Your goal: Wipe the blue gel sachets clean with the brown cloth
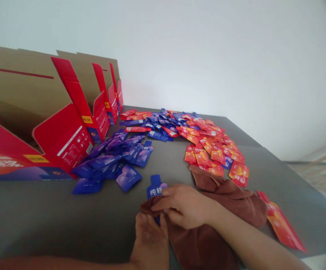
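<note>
Head camera: A person's left hand (151, 236) pinched a flat blue plastic pouch (154, 190) just ahead of it, while the right hand (184, 206) clutched soft brown cloth (205, 243) over the pouch. A hard tug on the fabric risked dragging it loose. White lettering beginning "纯" showed beyond both hands.

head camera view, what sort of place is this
Probably a small packing area: open red cartons stand on a grey table beside heaps of blue sachets and red-orange sachets.
</note>
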Motion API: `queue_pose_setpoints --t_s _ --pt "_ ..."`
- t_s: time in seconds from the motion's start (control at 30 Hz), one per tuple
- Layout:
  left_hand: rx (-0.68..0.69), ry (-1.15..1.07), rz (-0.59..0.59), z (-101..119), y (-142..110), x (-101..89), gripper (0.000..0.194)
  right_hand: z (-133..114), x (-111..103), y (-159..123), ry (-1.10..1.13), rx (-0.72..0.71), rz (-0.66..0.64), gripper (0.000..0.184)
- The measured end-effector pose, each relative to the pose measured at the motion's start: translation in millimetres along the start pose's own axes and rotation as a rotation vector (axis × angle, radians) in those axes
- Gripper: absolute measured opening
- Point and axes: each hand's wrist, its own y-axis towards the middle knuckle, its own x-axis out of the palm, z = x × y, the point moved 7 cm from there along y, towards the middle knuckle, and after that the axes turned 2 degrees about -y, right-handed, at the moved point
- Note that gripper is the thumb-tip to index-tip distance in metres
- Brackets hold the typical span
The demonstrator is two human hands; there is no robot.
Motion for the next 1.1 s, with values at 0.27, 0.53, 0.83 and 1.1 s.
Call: queue_pose_setpoints --t_s 0.27,0.53,0.83,1.1 --pt "0.010 0.051 0.050 -0.7 -1.4 -3.3 0.052 48.6 -1.8 0.1 -0.087 0.328 0.065 0.042" --pt "-0.016 -0.013 0.035 0.3 -0.7 0.1 0.049 15.5 -3.3 3.3 -0.086 0.105 0.013 0.036" --pt "-0.027 -0.046 0.032 1.9 -1.0 3.8 0.045 33.2 0.3 6.0 -0.157 0.233 0.039 0.038" --pt "-0.055 -0.039 0.054 0.9 -1.2 0.7 0.045 28.0 -2.3 6.2 -0.165 0.206 0.021 0.037"
